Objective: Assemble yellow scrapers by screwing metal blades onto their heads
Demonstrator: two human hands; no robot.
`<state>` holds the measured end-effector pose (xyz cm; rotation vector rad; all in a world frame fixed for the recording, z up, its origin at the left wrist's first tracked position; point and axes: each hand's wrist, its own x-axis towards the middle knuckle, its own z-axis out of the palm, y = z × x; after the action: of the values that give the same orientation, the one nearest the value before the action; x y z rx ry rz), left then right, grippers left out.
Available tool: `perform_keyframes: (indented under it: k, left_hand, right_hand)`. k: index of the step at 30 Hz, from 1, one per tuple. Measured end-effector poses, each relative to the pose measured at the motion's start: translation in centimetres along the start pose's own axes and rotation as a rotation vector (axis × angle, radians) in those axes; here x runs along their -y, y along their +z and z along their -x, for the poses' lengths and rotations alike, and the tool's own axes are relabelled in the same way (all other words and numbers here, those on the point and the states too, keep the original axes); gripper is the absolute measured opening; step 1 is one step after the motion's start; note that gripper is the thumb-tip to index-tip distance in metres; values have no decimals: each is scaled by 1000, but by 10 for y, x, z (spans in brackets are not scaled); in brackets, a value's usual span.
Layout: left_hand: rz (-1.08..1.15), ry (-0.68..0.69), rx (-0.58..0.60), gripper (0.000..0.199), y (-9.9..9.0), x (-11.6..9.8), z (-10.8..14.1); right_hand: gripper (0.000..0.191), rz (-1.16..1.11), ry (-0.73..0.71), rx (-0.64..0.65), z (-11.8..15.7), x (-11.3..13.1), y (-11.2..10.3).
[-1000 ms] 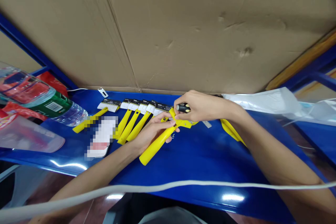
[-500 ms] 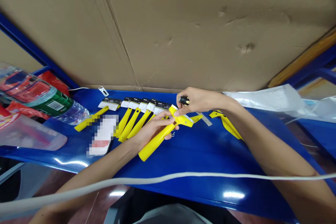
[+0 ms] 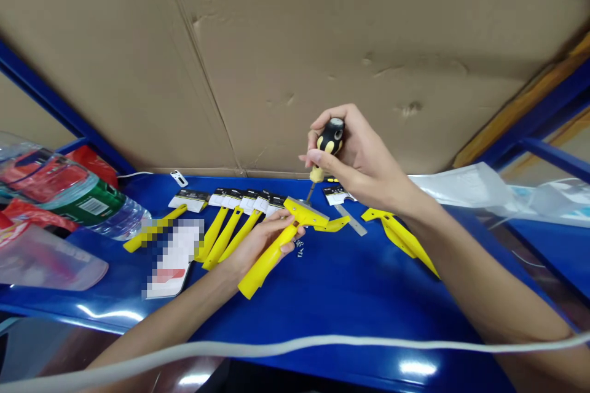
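My left hand (image 3: 264,234) is closed around the neck of a yellow scraper (image 3: 271,258), whose wide head tilts up towards the right. Above it, my right hand (image 3: 357,150) grips a black and yellow screwdriver (image 3: 330,136) by its handle. The shaft points down to the back of the scraper's head; whether the tip touches a screw there I cannot tell. Several small screws (image 3: 299,248) lie on the blue table just right of my left fingers. Beside the head are a yellow plastic piece (image 3: 332,226) and a flat metal blade (image 3: 351,220).
Several carded yellow scrapers (image 3: 225,234) lie in a row at left, near a phone (image 3: 173,261). A large bottle (image 3: 99,199) and a plastic cup (image 3: 50,255) occupy the left end. Another yellow handle (image 3: 401,234) lies under my right forearm. A white cable (image 3: 295,344) crosses in front.
My right hand has risen and turned, bringing the screwdriver from nearly level to upright over the scraper's head. The scraper, still in my left hand, has shifted slightly lower in view.
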<state>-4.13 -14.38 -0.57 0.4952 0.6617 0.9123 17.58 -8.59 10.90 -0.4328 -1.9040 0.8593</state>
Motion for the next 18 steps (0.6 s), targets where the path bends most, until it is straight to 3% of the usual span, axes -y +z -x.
perform_keyframes:
  k: [6,18]
  left_hand:
    - [-7,17,1,30,2,1,-1]
    - [15,17,4,29,2,1,-1]
  right_hand:
    - [35,-140,-13,-25,-2,-9,14]
    - [36,-47,15,-10,-1,-13,14]
